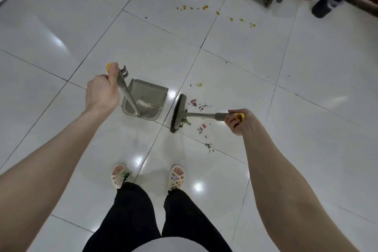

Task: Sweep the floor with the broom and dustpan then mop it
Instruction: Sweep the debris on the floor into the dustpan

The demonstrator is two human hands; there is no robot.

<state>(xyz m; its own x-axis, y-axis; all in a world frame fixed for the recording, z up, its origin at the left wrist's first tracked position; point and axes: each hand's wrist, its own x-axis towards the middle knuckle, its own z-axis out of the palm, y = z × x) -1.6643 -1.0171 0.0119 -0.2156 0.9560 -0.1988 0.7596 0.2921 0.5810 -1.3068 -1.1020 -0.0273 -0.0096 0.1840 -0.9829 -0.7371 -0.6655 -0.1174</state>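
Head view: our left hand (101,93) is closed around the handle of the dustpan (146,100), which rests on the floor (61,26), its mouth toward the broom (179,115) — some pale scrap lies inside. Our right hand (241,121) grips the broom handle, running rightward; small debris (201,106) just beside the bristles is hard to identify.

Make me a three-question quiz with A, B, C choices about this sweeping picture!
1. Where is the broom head?
A. right of the dustpan
B. inside it
C. behind it

2. What colour are the crumbs far ahead?
A. blue
B. yellow
C. white

3. What is the left hand doing?
A. hanging free
B. resting on the floor
C. gripping the dustpan handle

Answers: 1 A, the bristles stand on the tile just right of the pan. 2 B, they look yellow-orange. 3 C, its fingers wrap the handle.
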